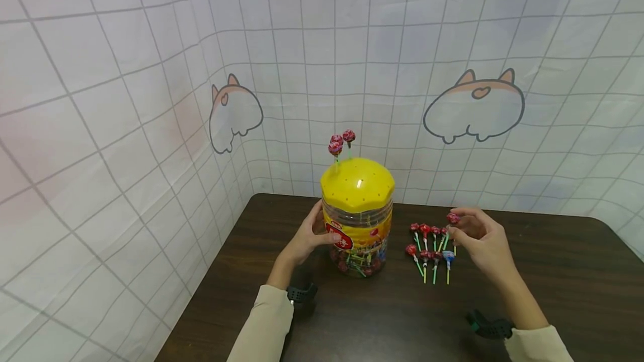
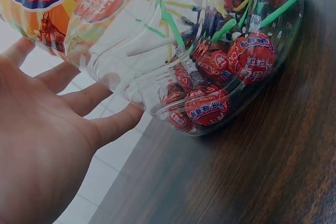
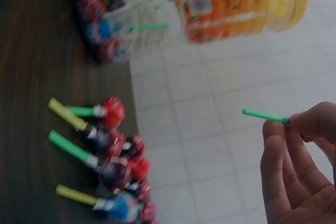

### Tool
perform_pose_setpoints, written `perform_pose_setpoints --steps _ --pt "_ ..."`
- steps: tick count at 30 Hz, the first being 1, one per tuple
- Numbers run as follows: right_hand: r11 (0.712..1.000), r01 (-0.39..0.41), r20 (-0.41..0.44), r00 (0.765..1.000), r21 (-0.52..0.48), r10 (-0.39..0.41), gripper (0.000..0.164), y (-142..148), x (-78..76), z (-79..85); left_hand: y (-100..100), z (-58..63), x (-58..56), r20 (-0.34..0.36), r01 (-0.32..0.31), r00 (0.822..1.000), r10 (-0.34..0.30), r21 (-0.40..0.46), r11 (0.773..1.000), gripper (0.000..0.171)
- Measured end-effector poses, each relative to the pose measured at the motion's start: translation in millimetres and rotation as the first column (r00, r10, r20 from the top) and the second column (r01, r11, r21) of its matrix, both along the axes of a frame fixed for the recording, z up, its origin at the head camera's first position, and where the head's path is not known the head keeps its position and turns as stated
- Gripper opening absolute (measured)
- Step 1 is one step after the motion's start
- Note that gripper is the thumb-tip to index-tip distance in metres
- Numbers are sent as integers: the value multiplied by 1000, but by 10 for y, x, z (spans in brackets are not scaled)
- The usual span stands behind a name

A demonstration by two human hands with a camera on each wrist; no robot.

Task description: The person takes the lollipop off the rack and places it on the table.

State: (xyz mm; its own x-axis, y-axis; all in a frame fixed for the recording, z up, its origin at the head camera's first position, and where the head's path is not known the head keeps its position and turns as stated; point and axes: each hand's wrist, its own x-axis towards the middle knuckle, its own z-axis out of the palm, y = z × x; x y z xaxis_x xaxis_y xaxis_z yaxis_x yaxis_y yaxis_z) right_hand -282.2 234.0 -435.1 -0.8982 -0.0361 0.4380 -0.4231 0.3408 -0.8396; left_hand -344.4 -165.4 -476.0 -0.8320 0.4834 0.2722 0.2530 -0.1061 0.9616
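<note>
A clear candy jar [image 1: 374, 233] with a yellow domed lid [image 1: 359, 183] stands upright on the table, lollipops visible inside. My left hand [image 1: 309, 237] holds its left side, thumb across the front label and fingers spread along the wall in the left wrist view. To the right, my right hand [image 1: 480, 247] pinches a lollipop [image 1: 453, 218] between thumb and fingers near its wrapped head. The green stick [image 3: 262, 115] of that lollipop points toward the jar in the right wrist view. Below the hand, several lollipops [image 1: 425, 256] lie in two rows on the table.
Several red-wrapped lollipops [image 1: 336, 147] stand upright in small holes at the lid's back left. The dark wooden table [image 1: 382, 317] meets a white gridded cloth [image 1: 332, 71] behind and at the left. Black wrist straps [image 1: 490, 328] circle both wrists.
</note>
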Motion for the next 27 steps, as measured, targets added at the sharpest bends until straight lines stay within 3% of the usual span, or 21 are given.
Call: perform_pose_setpoints --steps 17,27 --pt "996 -62 151 987 71 51 36 422 -151 -392 1 9 0 -1 -17 1000 17 -13 1000 96" --pt "982 -137 299 950 128 93 40 573 -176 -552 16 1 -6 -4 -12 1000 12 -9 1000 96"
